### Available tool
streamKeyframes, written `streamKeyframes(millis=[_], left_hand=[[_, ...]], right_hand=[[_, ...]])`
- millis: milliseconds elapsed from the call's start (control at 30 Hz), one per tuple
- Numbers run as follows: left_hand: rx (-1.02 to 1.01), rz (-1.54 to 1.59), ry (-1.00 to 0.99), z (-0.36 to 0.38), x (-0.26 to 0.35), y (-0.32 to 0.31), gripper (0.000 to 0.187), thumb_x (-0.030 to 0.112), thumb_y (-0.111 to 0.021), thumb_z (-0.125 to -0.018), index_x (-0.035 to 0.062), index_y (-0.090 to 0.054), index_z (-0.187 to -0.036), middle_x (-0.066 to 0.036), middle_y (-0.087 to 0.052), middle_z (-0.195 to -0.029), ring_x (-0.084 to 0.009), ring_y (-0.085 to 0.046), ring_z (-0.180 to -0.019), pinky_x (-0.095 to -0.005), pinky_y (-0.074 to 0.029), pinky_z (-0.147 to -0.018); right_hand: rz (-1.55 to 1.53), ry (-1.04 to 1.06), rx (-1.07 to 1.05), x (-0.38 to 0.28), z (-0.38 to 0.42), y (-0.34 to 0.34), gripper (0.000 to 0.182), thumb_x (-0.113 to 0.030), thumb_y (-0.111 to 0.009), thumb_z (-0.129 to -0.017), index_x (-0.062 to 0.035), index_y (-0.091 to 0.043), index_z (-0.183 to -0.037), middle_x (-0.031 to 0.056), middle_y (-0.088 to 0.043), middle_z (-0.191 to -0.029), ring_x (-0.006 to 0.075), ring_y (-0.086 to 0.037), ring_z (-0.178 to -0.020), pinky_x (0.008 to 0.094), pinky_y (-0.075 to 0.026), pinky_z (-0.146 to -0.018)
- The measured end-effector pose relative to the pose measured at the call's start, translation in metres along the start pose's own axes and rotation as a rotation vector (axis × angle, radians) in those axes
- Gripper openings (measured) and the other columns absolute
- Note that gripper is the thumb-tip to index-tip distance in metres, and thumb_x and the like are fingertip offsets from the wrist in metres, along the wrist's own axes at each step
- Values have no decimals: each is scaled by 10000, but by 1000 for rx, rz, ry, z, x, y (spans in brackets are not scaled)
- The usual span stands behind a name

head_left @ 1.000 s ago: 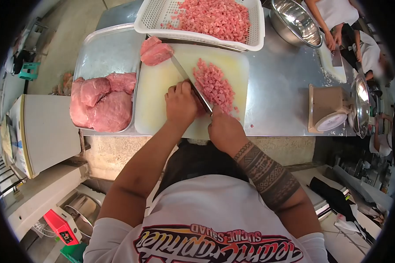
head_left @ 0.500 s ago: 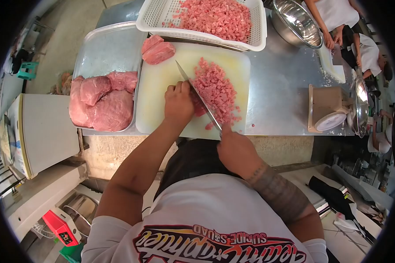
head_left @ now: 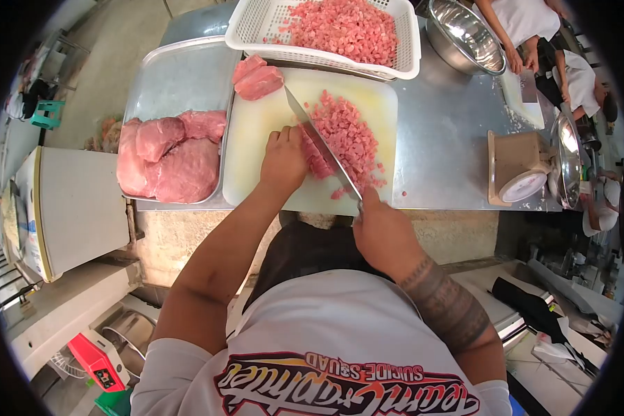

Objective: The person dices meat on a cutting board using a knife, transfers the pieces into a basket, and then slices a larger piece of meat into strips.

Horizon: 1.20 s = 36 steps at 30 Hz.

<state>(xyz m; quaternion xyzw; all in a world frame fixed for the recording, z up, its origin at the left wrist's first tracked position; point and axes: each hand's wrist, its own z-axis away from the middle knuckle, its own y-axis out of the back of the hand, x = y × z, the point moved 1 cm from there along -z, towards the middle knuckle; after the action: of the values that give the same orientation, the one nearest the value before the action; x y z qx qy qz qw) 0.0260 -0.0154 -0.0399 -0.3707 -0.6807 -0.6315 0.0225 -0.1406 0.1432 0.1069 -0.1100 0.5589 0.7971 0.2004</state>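
My right hand [head_left: 388, 236] is wrapped round the handle of a long kitchen knife [head_left: 334, 157], whose blade lies diagonally over the white cutting board [head_left: 249, 170]. Curled fingers of my left hand [head_left: 284, 158] press on a piece of raw meat [head_left: 317, 158], partly hidden by the hand and the blade. To the right of the blade spreads a heap of diced meat [head_left: 353, 135]. Thick chunks of meat [head_left: 256, 80] rest at the board's far left corner.
A metal tray [head_left: 180, 76] left of the board holds large meat pieces [head_left: 180, 170]. Beyond it stands a white plastic basket [head_left: 312, 54] with diced meat. At right are a steel bowl [head_left: 464, 38] and a weighing scale [head_left: 516, 166]. Co-workers' hands [head_left: 523, 59] work farther right.
The knife and my right hand have shifted slightly right and nearer to me. More of the meat piece shows between my left hand and the blade. The whole view has shifted a little.
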Motion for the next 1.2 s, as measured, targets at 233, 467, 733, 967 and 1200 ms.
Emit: streamKeyframes(millis=[233,467,733,967,1200], left_hand=[[-3,-7,-11,-4,-3,-10,301,3,-580,-855,-37,-583,-1153,-230,-643,-1115,-427,-584,-1027,-508,-477,-957],[-71,-91,50,-6,-4,-13,369,57,-614,-886,-13,-589,-1248,-204,-664,-1251,-400,-607,-1121,-483,-491,-1033],[-156,16,91,-6,-7,9,467,72,-727,-832,-32,-572,-1260,-218,-659,-1202,-431,-596,-1145,-492,-490,-1044],[-106,-19,24,-5,-8,-2,384,10,-600,-879,-46,-566,-1257,-230,-647,-1217,-421,-591,-1109,-480,-483,-1029],[3,44,-72,2,-16,-7,294,2,-555,-907,-48,-580,-1196,-265,-647,-1152,-460,-589,-1076,-536,-485,-968]], right_hand=[[-23,-38,-107,4,0,-14,261,-85,-619,-932,49,-504,-1125,269,-707,-830,472,-718,-817,560,-581,-735],[-100,93,102,8,-69,-68,251,-81,-603,-937,57,-510,-1125,279,-707,-858,489,-714,-854,568,-572,-765],[-59,-2,38,-9,-6,-12,256,-95,-617,-945,51,-513,-1128,279,-707,-874,482,-714,-851,568,-571,-757],[-56,-28,-91,0,5,-28,315,-105,-619,-939,73,-510,-1175,273,-716,-895,464,-723,-864,564,-576,-773],[-119,-95,-56,-8,-63,-57,282,-111,-590,-946,77,-540,-1151,302,-731,-969,476,-726,-917,548,-583,-818]])
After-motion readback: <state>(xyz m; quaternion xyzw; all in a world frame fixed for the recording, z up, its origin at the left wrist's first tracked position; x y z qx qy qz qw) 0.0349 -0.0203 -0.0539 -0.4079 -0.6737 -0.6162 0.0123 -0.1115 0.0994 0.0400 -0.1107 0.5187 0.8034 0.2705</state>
